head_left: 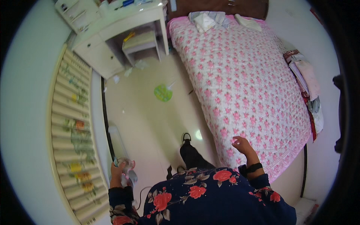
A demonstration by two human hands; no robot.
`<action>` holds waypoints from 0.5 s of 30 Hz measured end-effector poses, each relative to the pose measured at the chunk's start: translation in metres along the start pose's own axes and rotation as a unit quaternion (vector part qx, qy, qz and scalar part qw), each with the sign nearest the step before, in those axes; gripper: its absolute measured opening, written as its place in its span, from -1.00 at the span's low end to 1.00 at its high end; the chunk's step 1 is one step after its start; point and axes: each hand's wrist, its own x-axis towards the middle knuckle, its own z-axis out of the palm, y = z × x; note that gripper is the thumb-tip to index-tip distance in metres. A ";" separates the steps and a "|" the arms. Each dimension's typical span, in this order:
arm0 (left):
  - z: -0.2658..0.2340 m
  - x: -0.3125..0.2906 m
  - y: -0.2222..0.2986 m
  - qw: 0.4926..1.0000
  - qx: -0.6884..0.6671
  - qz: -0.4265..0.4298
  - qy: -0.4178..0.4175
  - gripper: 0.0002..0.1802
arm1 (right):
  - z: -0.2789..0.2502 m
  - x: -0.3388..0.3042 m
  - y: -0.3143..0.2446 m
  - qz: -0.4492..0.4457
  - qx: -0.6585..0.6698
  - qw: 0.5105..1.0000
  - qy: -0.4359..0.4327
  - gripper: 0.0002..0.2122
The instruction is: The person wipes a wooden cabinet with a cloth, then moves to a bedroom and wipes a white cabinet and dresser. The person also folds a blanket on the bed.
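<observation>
Low on the left, my left hand [117,172] is closed on a crumpled, see-through plastic item [126,165] with pinkish patches. A bit of light blue shows at its fingers, and the exact kind of item is unclear. Beside the bed's near left corner, my right hand [243,145] hangs in the air with loosely curled fingers, thumb apart, and nothing visible in it. Under and beyond it lies a white quilt with pink flowers [240,90] covering the bed.
A green hand fan [163,93] lies on the tiled floor [146,120], with scraps of white paper [141,64] farther off. A white desk [131,20] and stool [140,41] stand at the far left. Folded clothes [304,73] line the bed's right edge. A slatted panel [73,131] runs along the left wall.
</observation>
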 end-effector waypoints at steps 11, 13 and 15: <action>0.043 0.104 0.121 0.842 -0.498 -0.002 -0.207 -0.48 | -0.049 0.234 -0.134 -0.096 -0.031 0.995 0.020 -0.59; 0.045 0.136 0.137 0.894 -0.384 0.106 -0.203 -0.49 | -0.063 0.275 -0.171 -0.107 -0.010 0.994 0.027 -0.62; 0.050 0.177 0.165 0.891 -0.364 0.152 -0.227 -0.49 | -0.074 0.312 -0.202 -0.120 -0.006 0.992 0.048 -0.62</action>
